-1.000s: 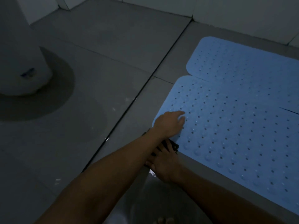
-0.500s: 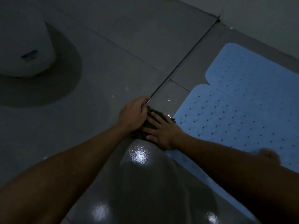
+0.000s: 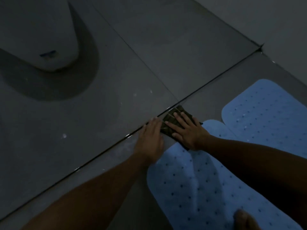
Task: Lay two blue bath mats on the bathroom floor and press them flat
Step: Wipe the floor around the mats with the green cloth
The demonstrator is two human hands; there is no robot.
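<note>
Pressing flat on a small dark ribbed object (image 3: 176, 121), possibly a folded cloth or a drain cover since the dim light does not settle it, the right hand (image 3: 187, 132) lies palm down with its fingers spread. That dark object sits on the grey tiled bathroom floor (image 3: 116, 113), just beside a dark grout line (image 3: 99, 154) and touching the rounded corner of the nearer blue perforated rubber bath mat (image 3: 196, 185). The left hand (image 3: 152, 138) rests palm down just left of the dark object, fingers held together and extended, fingertips at the grout line and against the object's edge. The nearer mat shows a raised crease running along it. Right of the dark object, the second blue perforated bath mat (image 3: 269, 120) lies flat, its edge meeting the nearer mat. Well left of the dark object stands a white rounded fixture base (image 3: 41, 35).
</note>
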